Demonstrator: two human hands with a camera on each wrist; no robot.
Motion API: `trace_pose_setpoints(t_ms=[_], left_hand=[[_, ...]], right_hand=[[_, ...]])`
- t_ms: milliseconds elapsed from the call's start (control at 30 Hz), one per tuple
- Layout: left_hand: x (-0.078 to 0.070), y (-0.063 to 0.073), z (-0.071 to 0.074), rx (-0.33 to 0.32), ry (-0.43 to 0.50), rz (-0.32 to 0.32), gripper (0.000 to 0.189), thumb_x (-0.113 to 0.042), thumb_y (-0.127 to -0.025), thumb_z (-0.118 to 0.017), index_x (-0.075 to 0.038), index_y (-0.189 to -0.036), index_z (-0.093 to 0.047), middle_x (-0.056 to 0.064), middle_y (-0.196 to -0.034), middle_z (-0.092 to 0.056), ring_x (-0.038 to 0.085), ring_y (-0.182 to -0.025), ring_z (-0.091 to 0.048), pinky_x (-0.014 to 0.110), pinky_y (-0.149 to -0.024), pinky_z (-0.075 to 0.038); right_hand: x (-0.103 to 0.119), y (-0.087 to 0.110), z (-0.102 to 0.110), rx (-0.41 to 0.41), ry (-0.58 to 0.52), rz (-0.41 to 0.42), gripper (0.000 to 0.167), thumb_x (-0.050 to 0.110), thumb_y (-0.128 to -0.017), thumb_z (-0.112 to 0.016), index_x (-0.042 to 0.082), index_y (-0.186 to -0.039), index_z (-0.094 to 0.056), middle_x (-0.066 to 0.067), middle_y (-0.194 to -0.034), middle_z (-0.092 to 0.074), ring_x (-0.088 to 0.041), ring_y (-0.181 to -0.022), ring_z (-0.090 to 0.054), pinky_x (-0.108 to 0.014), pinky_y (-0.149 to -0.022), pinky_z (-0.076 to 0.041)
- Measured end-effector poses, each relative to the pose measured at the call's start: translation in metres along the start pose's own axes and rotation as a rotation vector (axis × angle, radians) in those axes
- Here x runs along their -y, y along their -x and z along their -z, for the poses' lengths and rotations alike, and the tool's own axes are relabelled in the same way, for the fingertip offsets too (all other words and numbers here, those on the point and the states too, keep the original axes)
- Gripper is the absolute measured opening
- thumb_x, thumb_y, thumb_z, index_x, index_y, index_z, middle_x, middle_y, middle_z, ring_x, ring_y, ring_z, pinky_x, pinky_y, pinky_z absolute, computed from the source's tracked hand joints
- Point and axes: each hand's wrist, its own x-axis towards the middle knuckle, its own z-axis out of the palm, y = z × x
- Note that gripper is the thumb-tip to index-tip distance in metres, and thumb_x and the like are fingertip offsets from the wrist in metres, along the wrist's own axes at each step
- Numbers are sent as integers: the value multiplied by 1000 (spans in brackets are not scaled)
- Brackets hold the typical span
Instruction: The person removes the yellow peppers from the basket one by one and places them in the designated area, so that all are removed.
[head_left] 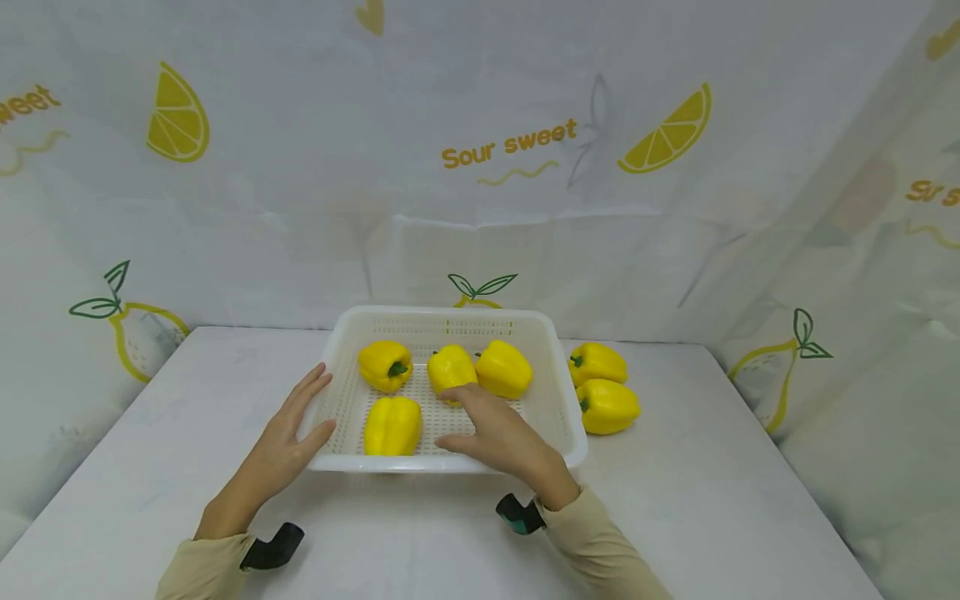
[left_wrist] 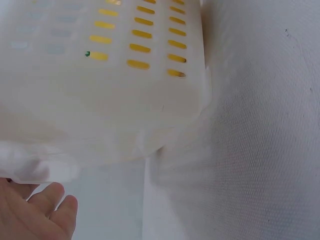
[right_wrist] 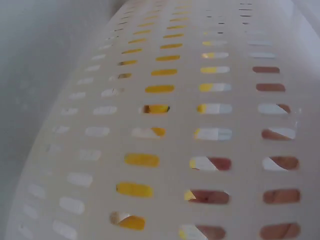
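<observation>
A white slotted plastic basket (head_left: pixel 435 465) holds several yellow bell peppers. My left hand (head_left: pixel 281 437) rests at its left rim, fingers extended along the edge and thumb reaching over the inside. In the left wrist view, fingertips (left_wrist: pixel 62 210) of that hand show just outside the rim. My right hand (head_left: pixel 498 429) reaches over the front of the basket, thumb spread from the fingers. Its fingertips overlap the lower end of the middle bell pepper (head_left: pixel 452 368). Another bell pepper (head_left: pixel 505 369) lies close to its right. The right wrist view shows skin through the basket's slotted wall (right_wrist: pixel 240 145).
Inside the basket at left are a back bell pepper (head_left: pixel 386 365) and a front one (head_left: pixel 393 426). Outside, against its right side, two more lie on the white table (head_left: pixel 690 467): a rear bell pepper (head_left: pixel 600 363) and a nearer one (head_left: pixel 609 407). A printed curtain (head_left: pixel 300 208) hangs behind.
</observation>
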Motion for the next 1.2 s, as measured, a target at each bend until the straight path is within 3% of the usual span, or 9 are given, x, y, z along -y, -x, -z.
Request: trace_pose_setpoints(t_ms=[500, 767, 1000, 1200], left_hand=[[0, 1, -1, -18, -11, -12, 61, -10, -94, -58, -1, -150, -35, 18, -164, -20, 50, -147, -22, 74, -109, -24], [-1, 1, -1, -19, -22, -7, 62, -11, -94, -58, -2, -151, -34, 18, -164, -20, 50, -147, -22, 74, -110, -24], [0, 1, -1, -26, -27, -12, 62, -11, -94, -58, -2, -151, -35, 18, -164, -21, 50, -146, -23, 75, -109, -26], [0, 0, -2, -24, -26, -12, 62, -10, -94, -58, -2, -151, -34, 19, -164, -21, 51, -146, -23, 75, -109, -25]], right_hand=[[15, -21, -16, 74, 53, 6, 64, 36, -86, -77, 15, -141, -52, -6, -139, -59, -22, -126, -56, -39, -107, -48], [23, -27, -18, 87, 157, -9, 71, 44, -82, -78, 17, -142, -51, -1, -149, -51, -21, -136, -50, -40, -114, -42], [26, -32, -22, 81, 268, 43, 72, 44, -83, -78, 15, -143, -51, -2, -147, -52, -22, -133, -52, -38, -113, -43], [26, -32, -22, 105, 239, 37, 70, 41, -85, -77, 15, -145, -50, 0, -148, -52, -19, -135, -50, -37, -115, -41]])
